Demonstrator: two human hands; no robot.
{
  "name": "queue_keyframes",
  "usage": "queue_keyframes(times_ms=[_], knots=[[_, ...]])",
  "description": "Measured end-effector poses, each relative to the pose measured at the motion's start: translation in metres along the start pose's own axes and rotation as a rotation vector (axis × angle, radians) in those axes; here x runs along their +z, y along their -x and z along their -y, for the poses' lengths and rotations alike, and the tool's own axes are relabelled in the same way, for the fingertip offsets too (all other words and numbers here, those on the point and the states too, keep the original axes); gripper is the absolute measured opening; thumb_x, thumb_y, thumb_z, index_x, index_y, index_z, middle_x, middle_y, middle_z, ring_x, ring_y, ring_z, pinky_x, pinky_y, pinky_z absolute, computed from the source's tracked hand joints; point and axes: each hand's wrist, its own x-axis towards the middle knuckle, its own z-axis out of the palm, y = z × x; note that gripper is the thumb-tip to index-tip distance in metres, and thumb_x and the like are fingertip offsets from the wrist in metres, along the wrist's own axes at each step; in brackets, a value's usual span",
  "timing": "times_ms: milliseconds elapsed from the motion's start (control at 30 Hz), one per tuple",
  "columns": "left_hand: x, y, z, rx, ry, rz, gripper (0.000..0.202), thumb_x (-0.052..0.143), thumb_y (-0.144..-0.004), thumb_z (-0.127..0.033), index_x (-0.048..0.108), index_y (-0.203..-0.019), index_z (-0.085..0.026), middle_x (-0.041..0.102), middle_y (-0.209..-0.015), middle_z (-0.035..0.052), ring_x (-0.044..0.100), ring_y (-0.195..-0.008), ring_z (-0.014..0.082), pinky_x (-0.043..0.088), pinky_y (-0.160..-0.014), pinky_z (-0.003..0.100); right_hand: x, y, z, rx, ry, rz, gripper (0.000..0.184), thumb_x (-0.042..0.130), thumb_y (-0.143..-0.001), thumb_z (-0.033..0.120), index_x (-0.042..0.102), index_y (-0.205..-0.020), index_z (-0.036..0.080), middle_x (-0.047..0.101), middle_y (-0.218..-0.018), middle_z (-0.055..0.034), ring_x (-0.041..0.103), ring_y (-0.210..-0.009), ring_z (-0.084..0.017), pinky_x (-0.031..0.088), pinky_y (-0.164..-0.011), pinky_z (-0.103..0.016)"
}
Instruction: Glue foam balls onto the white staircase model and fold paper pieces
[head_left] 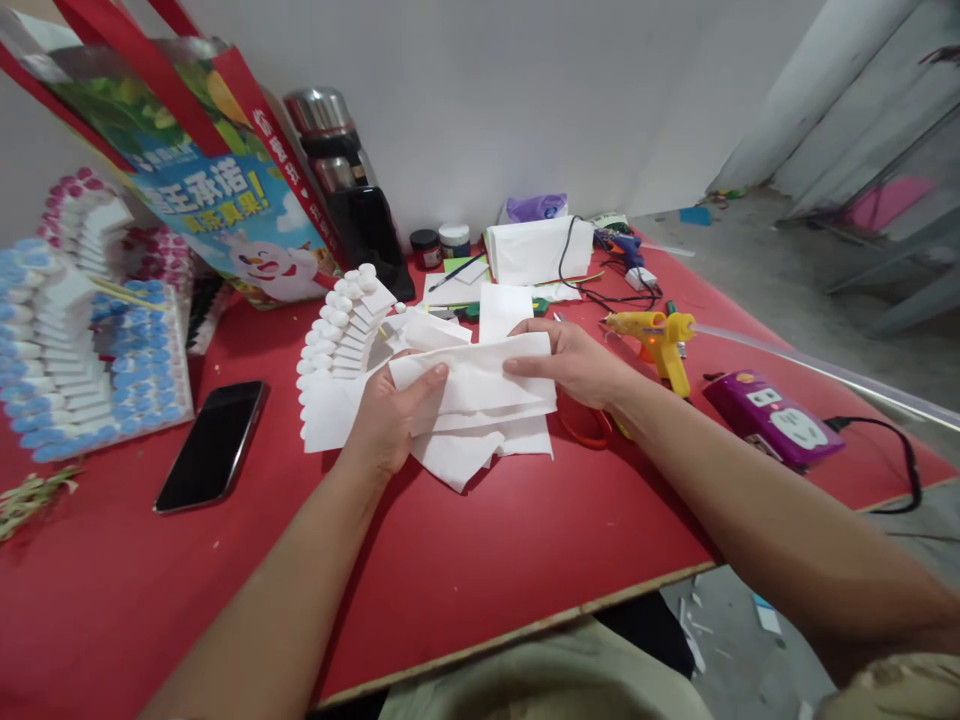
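Between my two hands is a folded sheet of white paper [480,378], held just above the red table. My left hand [390,410] grips its left end, thumb on the front face. At the right end my right hand [574,362] pinches the paper, with fingers partly hidden behind it. Under and behind it lie loose pieces of white paper [457,458]. Left of these stands a curved stepped piece with white cotton tips [330,330]. A pair of red-handled scissors [589,428] lies partly hidden beneath my right hand.
A yellow glue gun [656,340] and a purple power socket [776,415] are on the right. On the left lie a phone [211,445] and a blue-and-white cotton craft [90,350]. A printed bag [217,190], a flask [322,130] and paint jars [441,245] stand along the wall.
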Motion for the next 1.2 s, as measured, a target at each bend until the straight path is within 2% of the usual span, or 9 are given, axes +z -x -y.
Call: queue_keyframes(times_ms=[67, 167, 333, 467, 567, 733, 933, 1067, 1200], knots=[[0.0, 0.0, 0.0, 0.02, 0.001, -0.005, 0.043, 0.09, -0.073, -0.035, 0.073, -0.108, -0.018, 0.08, -0.101, 0.0071, 0.076, -0.086, 0.0252, 0.063, -0.074, 0.034, 0.001, 0.001, -0.002, 0.035, 0.007, 0.044, 0.035, 0.094, -0.066, 0.03, 0.071, -0.089, 0.018, 0.073, -0.079, 0.0003, 0.068, -0.07, -0.014, 0.054, -0.064, -0.026], [0.0, 0.0, -0.001, 0.017, 0.015, -0.015, 0.043, 0.09, -0.073, -0.034, 0.073, -0.109, -0.018, 0.08, -0.1, 0.0083, 0.076, -0.087, 0.0262, 0.064, -0.072, 0.034, 0.002, 0.0, -0.007, 0.041, 0.044, 0.077, 0.03, 0.093, -0.068, 0.031, 0.071, -0.083, 0.017, 0.07, -0.072, 0.0019, 0.065, -0.064, -0.012, 0.051, -0.058, -0.023], [0.001, 0.003, -0.002, -0.007, -0.02, 0.046, 0.05, 0.094, -0.065, -0.029, 0.075, -0.111, -0.017, 0.08, -0.108, 0.0102, 0.076, -0.091, 0.0291, 0.066, -0.071, 0.037, 0.001, -0.002, -0.012, -0.062, 0.003, -0.01, 0.027, 0.09, -0.073, 0.034, 0.074, -0.088, 0.018, 0.074, -0.077, 0.0003, 0.066, -0.065, -0.014, 0.053, -0.059, -0.025], [0.001, 0.005, -0.001, -0.026, -0.091, 0.008, 0.051, 0.094, -0.062, -0.025, 0.077, -0.109, -0.019, 0.08, -0.103, 0.0083, 0.076, -0.084, 0.0276, 0.064, -0.054, 0.032, -0.001, -0.003, -0.012, -0.053, -0.028, -0.013, 0.029, 0.089, -0.074, 0.034, 0.078, -0.095, 0.017, 0.078, -0.082, -0.0029, 0.071, -0.068, -0.017, 0.058, -0.062, -0.029], [0.0, 0.003, -0.001, -0.021, -0.102, 0.0, 0.051, 0.092, -0.063, -0.024, 0.077, -0.112, -0.018, 0.08, -0.101, 0.0077, 0.075, -0.079, 0.0256, 0.063, -0.052, 0.03, 0.001, -0.002, -0.011, -0.047, -0.063, -0.017, 0.029, 0.088, -0.075, 0.035, 0.077, -0.096, 0.018, 0.078, -0.082, -0.0031, 0.071, -0.066, -0.017, 0.059, -0.06, -0.029], [0.0, 0.002, 0.001, 0.013, -0.112, 0.019, 0.048, 0.091, -0.066, -0.023, 0.076, -0.111, -0.017, 0.079, -0.096, 0.0083, 0.073, -0.073, 0.0244, 0.062, -0.051, 0.03, 0.007, 0.001, -0.007, 0.055, -0.09, 0.077, 0.04, 0.093, -0.069, 0.03, 0.076, -0.103, 0.018, 0.08, -0.09, -0.0064, 0.074, -0.062, -0.02, 0.06, -0.049, -0.03], [-0.002, 0.003, 0.002, 0.014, -0.16, 0.077, 0.038, 0.089, -0.07, -0.026, 0.078, -0.105, -0.017, 0.078, -0.084, 0.0068, 0.068, -0.054, 0.0204, 0.06, -0.049, 0.034, 0.005, 0.0, -0.009, 0.062, -0.032, 0.001, 0.032, 0.093, -0.067, 0.03, 0.078, -0.089, 0.013, 0.079, -0.078, -0.008, 0.074, -0.055, -0.021, 0.056, -0.042, -0.026], [-0.003, 0.003, -0.001, 0.001, -0.092, 0.11, 0.033, 0.088, -0.074, -0.028, 0.077, -0.103, -0.016, 0.076, -0.078, 0.0059, 0.067, -0.054, 0.0187, 0.057, -0.047, 0.029, -0.001, 0.002, -0.007, 0.026, -0.018, 0.053, 0.025, 0.09, -0.072, 0.027, 0.08, -0.09, 0.013, 0.078, -0.075, -0.0067, 0.069, -0.048, -0.017, 0.055, -0.042, -0.025], [-0.003, 0.003, -0.005, -0.027, -0.024, 0.146, 0.033, 0.088, -0.075, -0.028, 0.077, -0.103, -0.014, 0.077, -0.086, 0.0064, 0.066, -0.054, 0.0151, 0.054, -0.045, 0.024, -0.003, 0.004, -0.002, -0.006, -0.061, 0.109, 0.018, 0.087, -0.077, 0.027, 0.078, -0.081, 0.012, 0.073, -0.063, -0.0037, 0.061, -0.04, -0.011, 0.051, -0.039, -0.021]])
